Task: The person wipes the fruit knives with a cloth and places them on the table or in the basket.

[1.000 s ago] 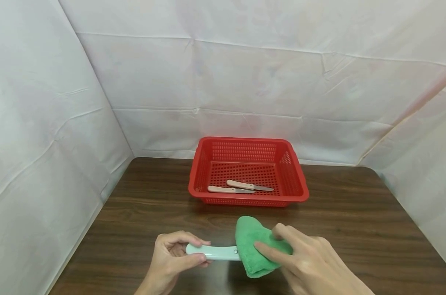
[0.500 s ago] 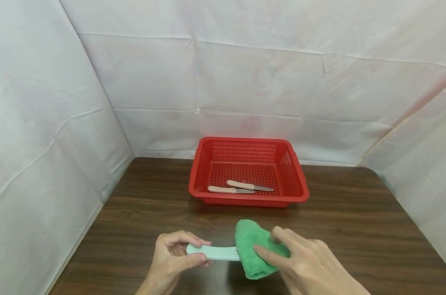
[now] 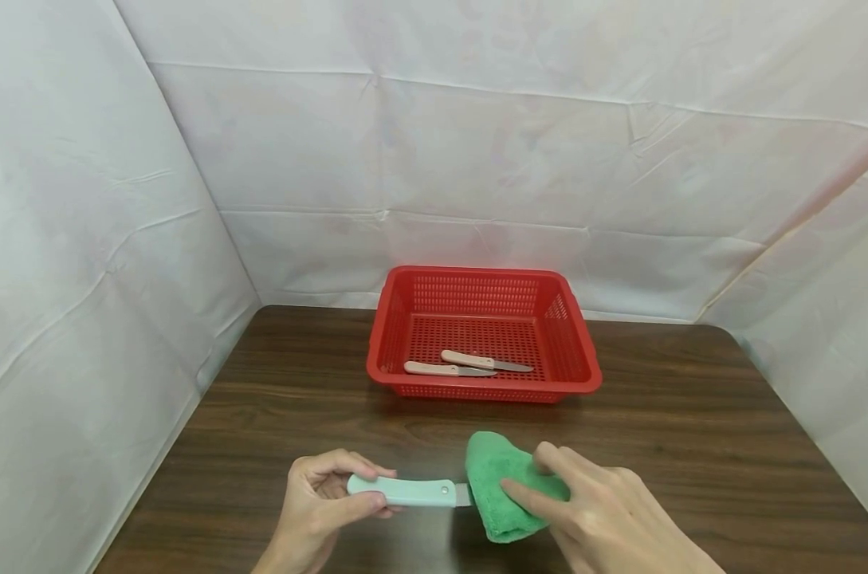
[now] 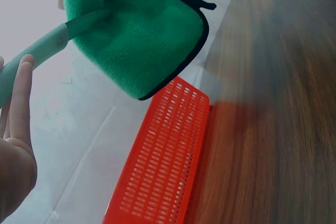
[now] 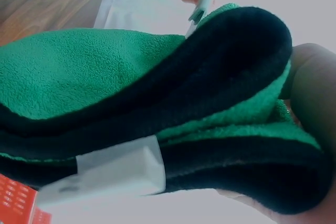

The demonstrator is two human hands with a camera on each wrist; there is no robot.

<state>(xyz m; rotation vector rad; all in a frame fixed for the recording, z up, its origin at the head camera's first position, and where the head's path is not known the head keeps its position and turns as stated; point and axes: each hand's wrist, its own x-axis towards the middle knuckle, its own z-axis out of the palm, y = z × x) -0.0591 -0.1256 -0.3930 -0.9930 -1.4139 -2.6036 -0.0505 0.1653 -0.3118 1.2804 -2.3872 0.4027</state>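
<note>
My left hand [image 3: 326, 502] pinches the end of a knife's mint-green handle [image 3: 405, 492] between thumb and fingers, low in the head view. The knife points right, and a short strip of its blade [image 3: 463, 495] shows beside the handle; the rest is hidden in a folded green cloth [image 3: 498, 470]. My right hand [image 3: 598, 510] grips that cloth around the blade. In the left wrist view the cloth [image 4: 152, 30] has a dark edge and hangs at the blade [image 4: 86, 22]. A pale tag [image 5: 123, 169] sticks out from its edge in the right wrist view.
Behind the hands, a red plastic basket [image 3: 485, 388] stands on the dark wooden table [image 3: 297, 406]. Two knives with beige handles, one farther back [image 3: 469, 359] and one nearer [image 3: 434, 369], lie in it. White sheets [image 3: 477, 159] hang around the table.
My left hand has drawn the knife slightly left, and a strip of blade now shows between handle and cloth. The right hand with the cloth has shifted a little toward me, then slightly right.
</note>
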